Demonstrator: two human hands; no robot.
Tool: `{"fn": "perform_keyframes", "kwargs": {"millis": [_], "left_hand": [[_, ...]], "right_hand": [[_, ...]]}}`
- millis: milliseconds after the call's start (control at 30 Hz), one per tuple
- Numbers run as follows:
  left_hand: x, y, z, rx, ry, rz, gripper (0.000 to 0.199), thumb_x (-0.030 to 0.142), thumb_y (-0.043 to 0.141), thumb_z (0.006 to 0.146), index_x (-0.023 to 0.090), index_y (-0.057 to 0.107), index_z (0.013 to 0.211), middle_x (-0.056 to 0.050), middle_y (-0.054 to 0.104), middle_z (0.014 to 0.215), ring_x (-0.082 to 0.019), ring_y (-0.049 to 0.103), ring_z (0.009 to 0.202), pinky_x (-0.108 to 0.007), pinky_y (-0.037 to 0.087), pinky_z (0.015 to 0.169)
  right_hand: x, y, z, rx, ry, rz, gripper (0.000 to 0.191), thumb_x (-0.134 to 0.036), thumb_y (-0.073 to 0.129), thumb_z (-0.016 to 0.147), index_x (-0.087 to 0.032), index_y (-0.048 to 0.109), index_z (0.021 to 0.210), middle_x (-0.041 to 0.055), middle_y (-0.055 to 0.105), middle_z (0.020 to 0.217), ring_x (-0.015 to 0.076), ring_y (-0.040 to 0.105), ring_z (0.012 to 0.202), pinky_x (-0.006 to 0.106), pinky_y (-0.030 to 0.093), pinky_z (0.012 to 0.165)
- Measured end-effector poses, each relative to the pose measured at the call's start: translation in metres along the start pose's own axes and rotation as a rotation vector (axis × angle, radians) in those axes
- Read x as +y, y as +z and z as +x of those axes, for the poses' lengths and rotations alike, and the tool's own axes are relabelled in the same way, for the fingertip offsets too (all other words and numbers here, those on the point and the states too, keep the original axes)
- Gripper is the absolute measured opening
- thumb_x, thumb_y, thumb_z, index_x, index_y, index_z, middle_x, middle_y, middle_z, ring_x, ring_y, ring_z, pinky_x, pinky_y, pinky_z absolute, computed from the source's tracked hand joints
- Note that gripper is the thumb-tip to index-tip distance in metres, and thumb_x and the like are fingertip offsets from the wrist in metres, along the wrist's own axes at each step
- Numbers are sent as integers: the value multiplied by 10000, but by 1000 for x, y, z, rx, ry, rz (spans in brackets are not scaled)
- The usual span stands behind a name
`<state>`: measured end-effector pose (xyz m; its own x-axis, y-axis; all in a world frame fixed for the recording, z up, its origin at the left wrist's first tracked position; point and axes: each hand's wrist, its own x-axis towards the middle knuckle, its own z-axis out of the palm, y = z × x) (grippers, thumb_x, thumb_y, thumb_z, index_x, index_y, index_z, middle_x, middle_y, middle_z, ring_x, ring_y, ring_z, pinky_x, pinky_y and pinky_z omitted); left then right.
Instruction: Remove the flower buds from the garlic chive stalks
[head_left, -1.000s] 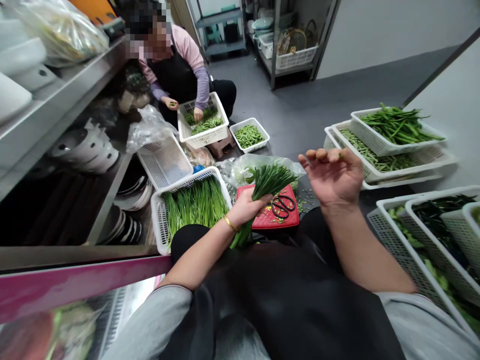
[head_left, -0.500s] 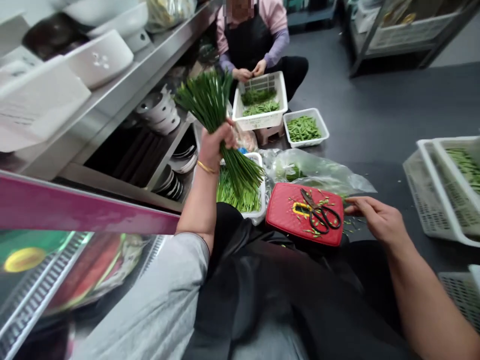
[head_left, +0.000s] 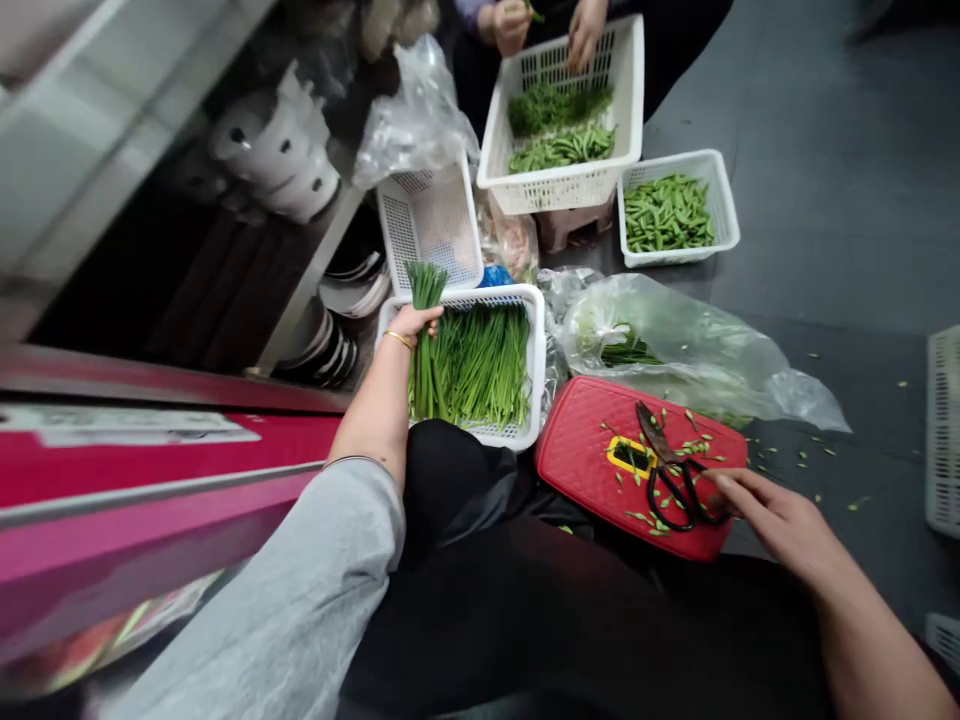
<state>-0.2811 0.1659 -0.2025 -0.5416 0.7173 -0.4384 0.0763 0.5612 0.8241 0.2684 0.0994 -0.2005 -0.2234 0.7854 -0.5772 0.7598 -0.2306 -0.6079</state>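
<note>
Left hand (head_left: 417, 322): fingers wrapped round a slim bunch of long, thin green stalks (head_left: 426, 284); a snug, light grip should avoid bruising.
Bunch: left of centre, over the left side of a white perforated plastic basket (head_left: 538, 365); keeping it parallel with the loose green stalks (head_left: 491, 365) inside seems tidiest.
Right hand (head_left: 776, 515): lower right, fingertips at the black-handled metal scissors (head_left: 666, 458); whether they grip, I cannot tell.
Red quilted-pattern block (head_left: 574, 430): right of centre, beneath scissors and green scraps (head_left: 660, 528).
</note>
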Motion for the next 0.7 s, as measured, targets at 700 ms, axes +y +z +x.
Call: {"fn": "perform_keyframes", "kwargs": {"millis": [700], "left_hand": [[-43,169,82,-140,-55,753,332,297,797,517,180,569,726,-122,704,805,-385,660,984,-394,529,825]], "right_hand": [[-81,-47,169,-49,-336,-407,344,-283,396,937,-171,674,1106,105,698,1111,216,653,1022,319,493,914]]}}
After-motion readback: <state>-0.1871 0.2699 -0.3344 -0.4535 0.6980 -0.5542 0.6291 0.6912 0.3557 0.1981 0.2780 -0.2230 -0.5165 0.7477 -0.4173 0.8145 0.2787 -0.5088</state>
